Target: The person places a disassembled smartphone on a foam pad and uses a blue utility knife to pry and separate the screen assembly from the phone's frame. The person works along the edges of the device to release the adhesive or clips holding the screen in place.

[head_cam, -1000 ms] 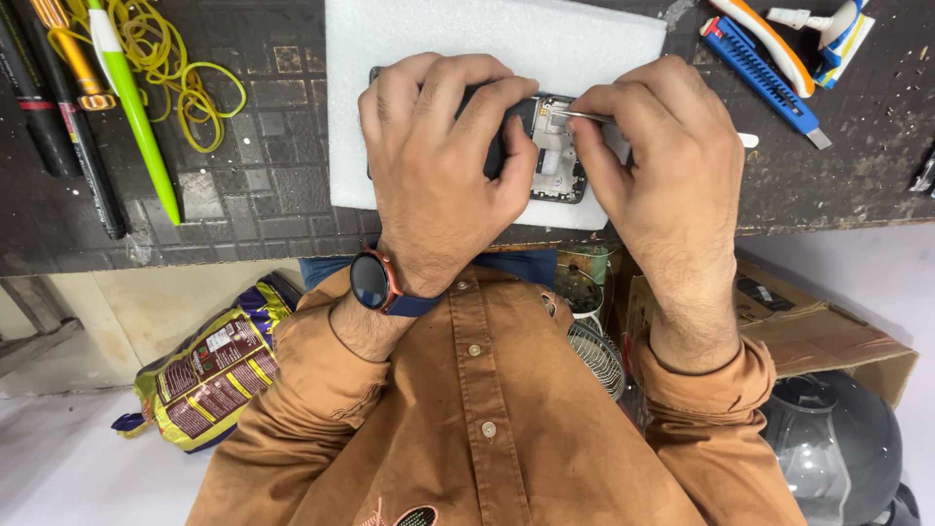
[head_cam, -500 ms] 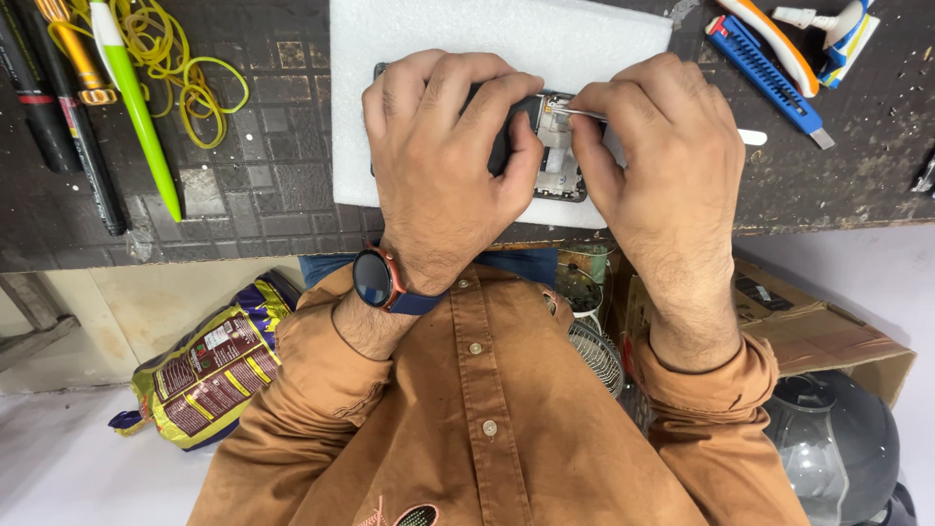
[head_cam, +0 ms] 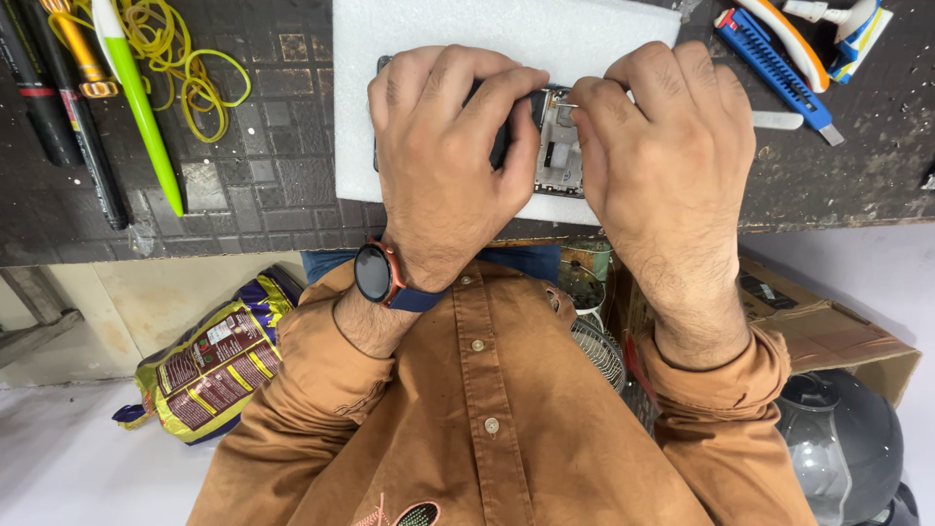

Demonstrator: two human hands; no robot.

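Left hand (head_cam: 443,161) clamps the opened phone (head_cam: 557,146) on the foam pad (head_cam: 438,29); right hand (head_cam: 672,146) pinches tweezers (head_cam: 568,105). Work gently, phone flat.

A dark bench (head_cam: 263,195) with a worn grid pattern fills the upper frame. On it lie a white foam pad (head_cam: 487,39) at upper centre, yellow rubber bands (head_cam: 185,58), a green pen (head_cam: 136,97) and dark pens (head_cam: 58,107) at upper left, and a blue utility knife (head_cam: 769,68) at upper right.
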